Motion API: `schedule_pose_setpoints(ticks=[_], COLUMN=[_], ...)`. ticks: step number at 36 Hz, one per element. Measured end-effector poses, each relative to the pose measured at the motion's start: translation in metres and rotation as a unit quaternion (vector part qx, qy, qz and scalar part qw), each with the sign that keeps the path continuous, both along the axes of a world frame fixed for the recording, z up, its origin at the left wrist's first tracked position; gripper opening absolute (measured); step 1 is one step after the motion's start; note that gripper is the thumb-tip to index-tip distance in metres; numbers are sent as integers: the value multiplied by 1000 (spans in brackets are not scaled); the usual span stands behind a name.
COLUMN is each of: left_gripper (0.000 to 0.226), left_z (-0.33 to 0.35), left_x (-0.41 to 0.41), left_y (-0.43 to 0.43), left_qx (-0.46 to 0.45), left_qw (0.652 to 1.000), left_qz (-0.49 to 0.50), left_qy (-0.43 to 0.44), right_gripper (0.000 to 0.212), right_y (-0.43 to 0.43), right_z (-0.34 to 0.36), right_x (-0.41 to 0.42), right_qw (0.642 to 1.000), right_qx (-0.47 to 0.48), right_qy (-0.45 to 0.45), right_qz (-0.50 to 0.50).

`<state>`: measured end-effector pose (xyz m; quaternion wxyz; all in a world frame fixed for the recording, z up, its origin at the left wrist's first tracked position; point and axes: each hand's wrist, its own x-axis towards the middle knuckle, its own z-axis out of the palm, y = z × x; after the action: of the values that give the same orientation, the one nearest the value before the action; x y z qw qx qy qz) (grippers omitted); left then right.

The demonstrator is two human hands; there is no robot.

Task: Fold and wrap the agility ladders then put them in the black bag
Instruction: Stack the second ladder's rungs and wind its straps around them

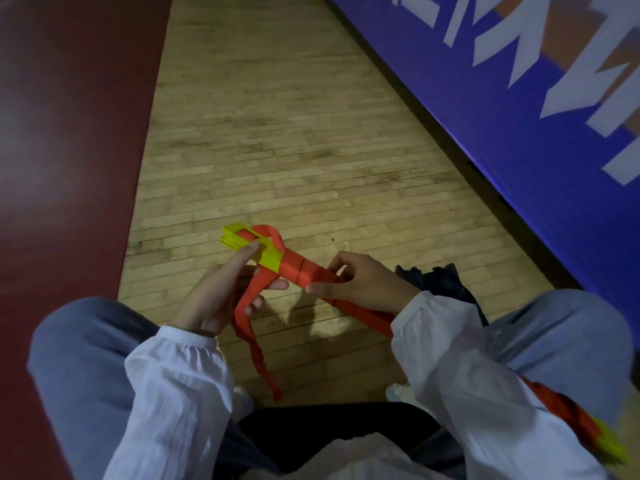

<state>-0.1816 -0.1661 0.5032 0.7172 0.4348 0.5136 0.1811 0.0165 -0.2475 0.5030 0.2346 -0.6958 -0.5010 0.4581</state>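
HEAD CAMERA: A seated person holds a folded agility ladder (301,271) above a wooden floor (277,150), between knees (86,341) in grey trousers. The left hand (221,292) grips the stack of yellow rungs (239,237), thumb pressed on top and fingers curled beneath, while a loose red strap (258,355) hangs from it toward the floor. The right hand (363,282) pinches the red webbing wound round the bundle's near end. A black bag (446,282) lies crumpled on the floor just beyond the right wrist. A second ladder (571,417), red and yellow, shows beside the right leg, and a blue banner (519,116) runs along the floor's edge
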Motion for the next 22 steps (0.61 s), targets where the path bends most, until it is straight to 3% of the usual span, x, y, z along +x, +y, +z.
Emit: schedule_pose_setpoints(ticks=[9,14,17,22], left_gripper=[37,42,49,52], left_z=[-8,-11,-11,-16], left_x=[0,-2,-2,-6], left_y=[-4,-6,-9,-8], left_qx=[57,50,41,37], left_qw=[997,997,998,999], left_qz=[43,43,28,11], left_qy=[27,33,25,15], right_gripper=[53,53,65,47], right_y=[-2,-1,0,0], right_z=[-9,-13,-14,-20], right_x=[-4,1,3,6], right_qw=[999,999,998,996], right_qx=[-4,-24,-49,-80], right_qy=[-38,4,30,44], right_qz=[25,31,21,20])
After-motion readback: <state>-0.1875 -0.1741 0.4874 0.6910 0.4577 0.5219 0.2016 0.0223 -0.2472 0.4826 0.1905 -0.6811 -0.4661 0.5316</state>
